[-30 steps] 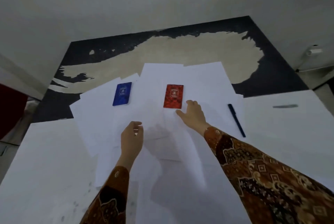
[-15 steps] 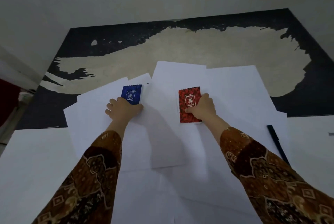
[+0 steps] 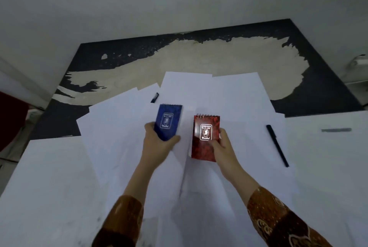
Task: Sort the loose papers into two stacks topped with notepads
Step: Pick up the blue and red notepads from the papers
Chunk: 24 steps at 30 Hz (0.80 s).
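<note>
My left hand (image 3: 158, 143) grips a small blue spiral notepad (image 3: 168, 121) by its lower end and holds it lifted above the papers. My right hand (image 3: 222, 147) grips a red spiral notepad (image 3: 205, 137) at its right edge, also raised. Beneath both lie several loose white sheets (image 3: 235, 99), fanned and overlapping across the middle of the table.
A black pen (image 3: 277, 145) lies on the sheets to the right. Another dark pen tip (image 3: 154, 97) peeks out between sheets behind the blue notepad. The table (image 3: 199, 57) has a worn black top with a pale peeled patch. A white wall rises behind.
Both hands closed on the notepads and lifted them off the papers toward me. A dark pen tip shows where the blue notepad lay.
</note>
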Available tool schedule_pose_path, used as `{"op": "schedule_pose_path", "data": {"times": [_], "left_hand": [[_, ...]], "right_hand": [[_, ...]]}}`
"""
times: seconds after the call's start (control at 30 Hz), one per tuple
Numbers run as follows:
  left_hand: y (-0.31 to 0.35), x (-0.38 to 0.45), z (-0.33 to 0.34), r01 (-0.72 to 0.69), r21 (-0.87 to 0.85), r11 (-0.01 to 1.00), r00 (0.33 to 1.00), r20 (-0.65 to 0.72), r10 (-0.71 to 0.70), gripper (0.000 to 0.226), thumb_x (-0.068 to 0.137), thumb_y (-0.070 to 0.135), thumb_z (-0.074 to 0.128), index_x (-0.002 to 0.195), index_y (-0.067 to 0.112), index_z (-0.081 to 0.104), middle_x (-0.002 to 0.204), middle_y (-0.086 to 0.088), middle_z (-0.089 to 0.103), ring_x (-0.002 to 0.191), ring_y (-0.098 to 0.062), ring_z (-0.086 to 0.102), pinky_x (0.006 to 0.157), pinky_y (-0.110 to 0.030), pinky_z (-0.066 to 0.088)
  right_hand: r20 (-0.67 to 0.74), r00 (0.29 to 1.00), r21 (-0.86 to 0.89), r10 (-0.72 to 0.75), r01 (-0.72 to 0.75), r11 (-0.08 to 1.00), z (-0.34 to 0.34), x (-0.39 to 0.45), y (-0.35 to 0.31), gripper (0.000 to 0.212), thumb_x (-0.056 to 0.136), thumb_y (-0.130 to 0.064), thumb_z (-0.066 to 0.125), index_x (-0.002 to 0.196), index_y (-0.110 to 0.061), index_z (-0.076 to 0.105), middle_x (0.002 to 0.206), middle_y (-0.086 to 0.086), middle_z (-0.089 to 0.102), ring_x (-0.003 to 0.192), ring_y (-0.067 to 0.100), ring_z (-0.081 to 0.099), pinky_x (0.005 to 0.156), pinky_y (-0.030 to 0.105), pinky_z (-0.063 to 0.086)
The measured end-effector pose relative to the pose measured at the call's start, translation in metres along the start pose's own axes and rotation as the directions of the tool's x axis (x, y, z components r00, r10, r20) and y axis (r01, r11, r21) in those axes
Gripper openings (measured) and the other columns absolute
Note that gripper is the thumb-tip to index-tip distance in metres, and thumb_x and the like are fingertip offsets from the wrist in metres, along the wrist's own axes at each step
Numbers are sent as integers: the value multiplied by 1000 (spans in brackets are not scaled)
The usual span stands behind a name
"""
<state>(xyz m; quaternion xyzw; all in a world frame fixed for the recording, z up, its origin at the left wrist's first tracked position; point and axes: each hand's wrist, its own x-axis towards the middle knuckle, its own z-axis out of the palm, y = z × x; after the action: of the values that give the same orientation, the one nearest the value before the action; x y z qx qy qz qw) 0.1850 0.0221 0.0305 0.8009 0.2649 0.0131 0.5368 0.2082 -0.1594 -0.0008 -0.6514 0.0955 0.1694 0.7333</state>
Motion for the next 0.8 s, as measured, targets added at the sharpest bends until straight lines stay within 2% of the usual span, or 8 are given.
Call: {"op": "schedule_pose_path", "data": {"times": [0.07, 0.2, 0.27, 0.4, 0.47, 0.53, 0.67, 0.8], "left_hand": [[6, -54, 18, -57, -71, 996, 998, 28, 59, 66, 70, 15, 81, 118, 20, 35, 106, 8, 58, 83, -17, 65, 60, -21, 52], [5, -151, 57, -111, -143, 983, 992, 52, 119, 75, 62, 27, 84, 119, 28, 34, 109, 15, 57, 89, -12, 66, 68, -32, 59], [3, -196, 79, -116, -138, 984, 990, 59, 125, 80, 59, 30, 85, 121, 28, 34, 111, 16, 54, 94, -8, 63, 73, -31, 58], [-16, -262, 121, -52, -171, 984, 990, 118, 73, 81, 61, 22, 87, 123, 23, 35, 110, 12, 55, 95, -6, 62, 73, -25, 57], [-32, -291, 143, 1, -200, 980, 983, 179, 36, 81, 61, 18, 86, 124, 23, 35, 111, 7, 58, 95, -8, 64, 72, -28, 59], [-49, -314, 160, 43, -184, 982, 967, 255, 5, 86, 59, 18, 85, 129, 26, 35, 116, 6, 58, 101, -8, 63, 77, -29, 59], [-71, -350, 192, 46, -97, 994, 923, 385, -5, 85, 49, 23, 90, 122, 34, 48, 115, -1, 58, 105, -20, 63, 73, -36, 60], [-86, -387, 214, 56, -88, 995, 894, 447, -11, 78, 64, 19, 83, 131, 32, 45, 124, 1, 57, 113, -15, 58, 90, -36, 55]], "right_hand": [[-2, 999, -15, -34, 34, 999, -10, -32, 2, 31, 97, 0, 39, 116, -22, 49, 106, 2, 64, 93, 11, 64, 75, 26, 55], [-40, 989, -58, -140, 138, 989, -41, -100, -3, 28, 99, -3, 35, 115, -20, 50, 104, -1, 63, 89, 0, 62, 73, 17, 52], [-55, 993, -5, -100, 100, 995, -63, -139, -1, 23, 102, -15, 34, 113, -21, 53, 104, -1, 64, 89, 1, 63, 70, 16, 51], [-38, 999, -7, 31, -31, 999, -103, -201, 20, 30, 98, -42, 35, 112, -25, 54, 108, 2, 67, 95, 16, 67, 73, 31, 54], [-64, 997, 22, 50, -49, 999, -126, -228, 40, 15, 97, -28, 46, 111, -22, 50, 110, 3, 66, 95, 13, 67, 70, 26, 54], [-100, 992, 26, 72, -70, 997, -148, -251, 62, 19, 98, -15, 47, 116, -19, 43, 115, 3, 62, 101, 15, 64, 66, 20, 54], [-114, 982, -30, 154, -158, 987, -196, -285, 95, 21, 98, -15, 46, 118, -23, 45, 116, 1, 61, 103, 14, 61, 66, 19, 54], [-141, 975, -211, 172, -199, 957, -242, -297, 109, 24, 97, -14, 49, 121, -20, 51, 111, 0, 63, 98, 10, 61, 67, 11, 51]]}}
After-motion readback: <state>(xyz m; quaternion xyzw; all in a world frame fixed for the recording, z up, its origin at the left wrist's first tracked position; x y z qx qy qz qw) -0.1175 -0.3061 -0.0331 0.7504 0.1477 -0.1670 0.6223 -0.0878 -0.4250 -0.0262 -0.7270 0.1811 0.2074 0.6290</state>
